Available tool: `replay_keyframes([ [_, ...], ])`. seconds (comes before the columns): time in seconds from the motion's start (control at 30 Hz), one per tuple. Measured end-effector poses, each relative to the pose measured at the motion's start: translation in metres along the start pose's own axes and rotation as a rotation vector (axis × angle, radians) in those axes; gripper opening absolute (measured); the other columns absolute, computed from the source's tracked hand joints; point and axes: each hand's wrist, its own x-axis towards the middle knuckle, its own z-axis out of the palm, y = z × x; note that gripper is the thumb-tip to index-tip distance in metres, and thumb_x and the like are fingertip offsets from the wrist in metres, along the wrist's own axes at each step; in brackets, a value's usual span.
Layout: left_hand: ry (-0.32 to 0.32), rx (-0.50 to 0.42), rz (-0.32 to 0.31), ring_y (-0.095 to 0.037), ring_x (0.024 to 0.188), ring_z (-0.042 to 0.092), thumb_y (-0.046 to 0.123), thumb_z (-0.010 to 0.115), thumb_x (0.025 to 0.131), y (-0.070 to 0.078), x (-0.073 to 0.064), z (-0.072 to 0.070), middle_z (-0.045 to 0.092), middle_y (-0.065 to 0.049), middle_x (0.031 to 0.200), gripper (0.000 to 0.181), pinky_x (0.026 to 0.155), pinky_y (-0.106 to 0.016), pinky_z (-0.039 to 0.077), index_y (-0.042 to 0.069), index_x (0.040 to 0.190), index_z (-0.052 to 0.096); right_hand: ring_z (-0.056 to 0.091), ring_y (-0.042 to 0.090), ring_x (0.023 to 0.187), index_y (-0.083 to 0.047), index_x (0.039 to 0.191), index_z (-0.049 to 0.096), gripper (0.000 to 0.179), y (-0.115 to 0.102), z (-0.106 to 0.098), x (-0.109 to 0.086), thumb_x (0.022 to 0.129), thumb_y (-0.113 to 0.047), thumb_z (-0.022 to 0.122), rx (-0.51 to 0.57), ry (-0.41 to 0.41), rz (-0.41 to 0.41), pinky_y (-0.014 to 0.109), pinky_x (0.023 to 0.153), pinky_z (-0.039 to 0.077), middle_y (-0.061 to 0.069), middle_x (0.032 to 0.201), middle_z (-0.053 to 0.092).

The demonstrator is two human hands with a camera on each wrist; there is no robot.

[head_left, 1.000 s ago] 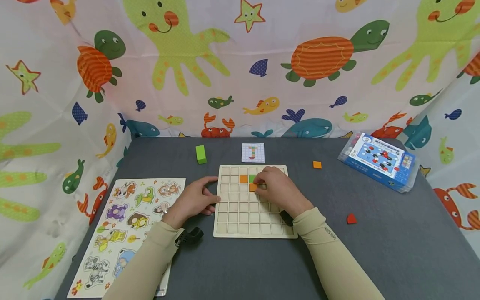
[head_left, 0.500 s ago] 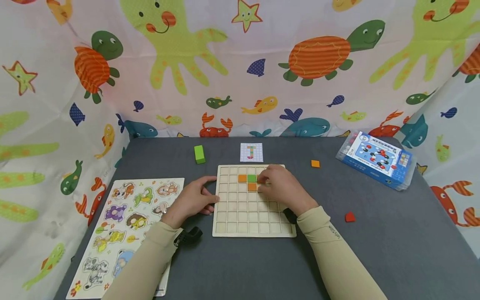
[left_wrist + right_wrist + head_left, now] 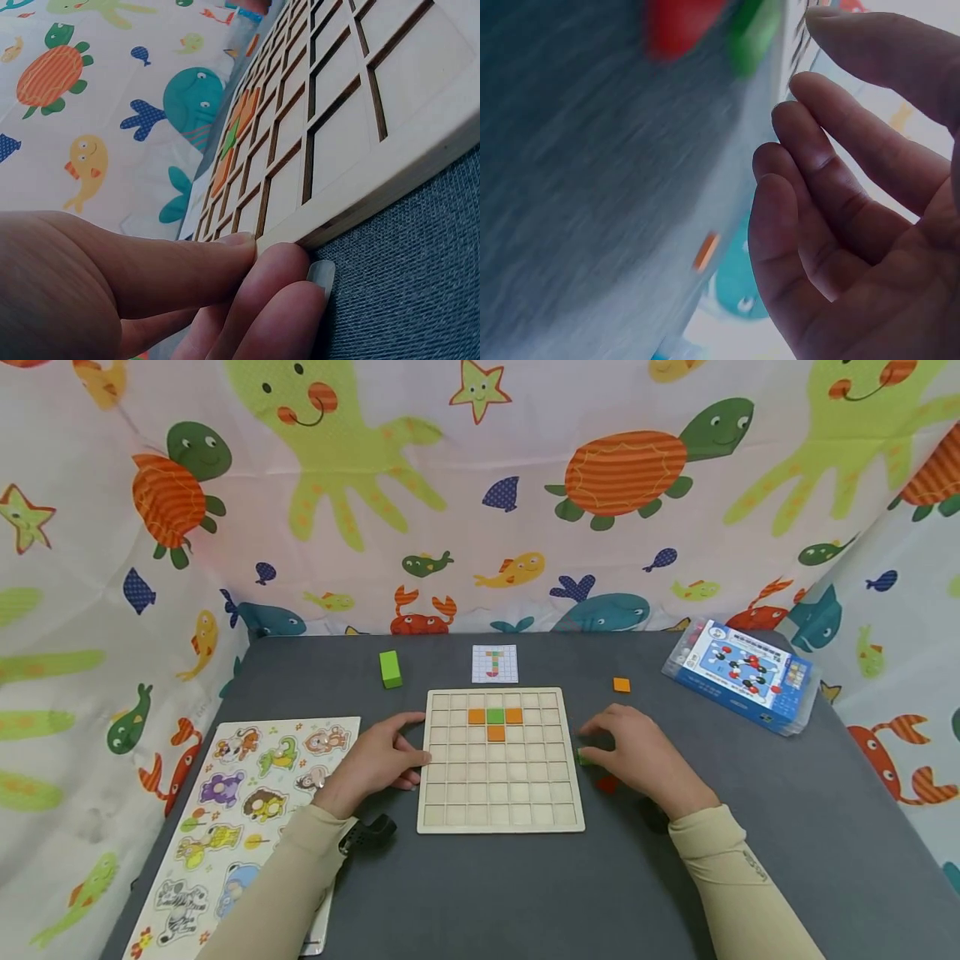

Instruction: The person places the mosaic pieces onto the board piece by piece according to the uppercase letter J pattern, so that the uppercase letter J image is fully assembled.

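A wooden grid board (image 3: pixel 495 793) lies on the dark cloth. Set in its upper rows are a green tile (image 3: pixel 495 716) and 3 orange tiles (image 3: pixel 496 734), two flanking the green and one below it. My left hand (image 3: pixel 378 764) pinches the board's left edge between thumb and fingers. Right of the board, my right hand (image 3: pixel 637 756) hovers with relaxed, parted fingers and nothing between them. A green piece (image 3: pixel 583 760), partly hidden by that hand, lies beside the board's right edge. Below the hand sits a red piece (image 3: pixel 608 784); the right wrist view blurs both.
Behind the board lies a small pattern card (image 3: pixel 495 664), with a green block (image 3: pixel 390 669) to its left and a loose orange square (image 3: pixel 621 685) to its right. An animal puzzle board (image 3: pixel 247 842) covers the left side. A blue-labelled plastic box (image 3: pixel 742 672) stands back right.
My right hand has left the grid and moved right, uncovering an orange tile right of the green one. The left hand keeps its hold on the board. The head view has shifted slightly.
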Motion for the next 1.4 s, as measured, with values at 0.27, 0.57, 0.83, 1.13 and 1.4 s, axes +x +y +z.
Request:
replay_keyframes([
  [0.27, 0.006, -0.004, 0.016, -0.019, 0.069, 0.076, 0.018, 0.083, 0.097, -0.003, -0.001, -0.004, 0.073, -0.013, 0.101, 0.074, 0.066, -0.034, 0.068, 0.023, 0.162, 0.048, 0.067, 0.024, 0.103, -0.010, 0.117, 0.081, 0.029, 0.013, -0.003, -0.006, 0.094, -0.027, 0.085, 0.010, -0.029, 0.013, 0.053, 0.096, 0.061, 0.006, 0.110, 0.073],
  [0.57, 0.007, -0.011, 0.009, -0.019, 0.068, 0.077, 0.018, 0.083, 0.097, -0.005, -0.001, -0.004, 0.073, -0.014, 0.100, 0.075, 0.065, -0.034, 0.068, 0.022, 0.162, 0.048, 0.066, 0.023, 0.102, -0.010, 0.116, 0.082, 0.028, 0.015, -0.001, -0.004, 0.093, -0.024, 0.086, 0.036, -0.044, -0.009, 0.052, 0.096, 0.060, 0.004, 0.110, 0.074],
  [0.83, -0.004, -0.005, 0.000, -0.019, 0.068, 0.076, 0.018, 0.083, 0.097, -0.003, -0.001, -0.003, 0.074, -0.014, 0.100, 0.075, 0.066, -0.034, 0.067, 0.023, 0.163, 0.048, 0.066, 0.022, 0.102, -0.013, 0.114, 0.082, 0.023, 0.019, 0.003, -0.007, 0.093, -0.020, 0.085, 0.046, -0.063, 0.009, 0.052, 0.097, 0.060, 0.004, 0.111, 0.073],
  [1.13, -0.008, -0.014, -0.005, -0.019, 0.068, 0.076, 0.018, 0.083, 0.097, 0.000, -0.001, -0.001, 0.074, -0.014, 0.101, 0.075, 0.066, -0.034, 0.067, 0.022, 0.163, 0.047, 0.067, 0.022, 0.101, -0.012, 0.112, 0.082, 0.021, 0.024, -0.002, -0.009, 0.093, -0.021, 0.085, 0.037, -0.067, 0.007, 0.054, 0.097, 0.060, 0.003, 0.110, 0.074],
  [1.4, -0.002, -0.004, -0.006, -0.019, 0.068, 0.076, 0.018, 0.083, 0.096, 0.002, -0.001, -0.001, 0.073, -0.013, 0.099, 0.075, 0.065, -0.034, 0.067, 0.023, 0.162, 0.048, 0.068, 0.022, 0.103, -0.013, 0.111, 0.082, 0.020, 0.023, -0.006, -0.011, 0.094, -0.024, 0.085, 0.030, -0.050, 0.004, 0.054, 0.096, 0.060, 0.003, 0.110, 0.075],
])
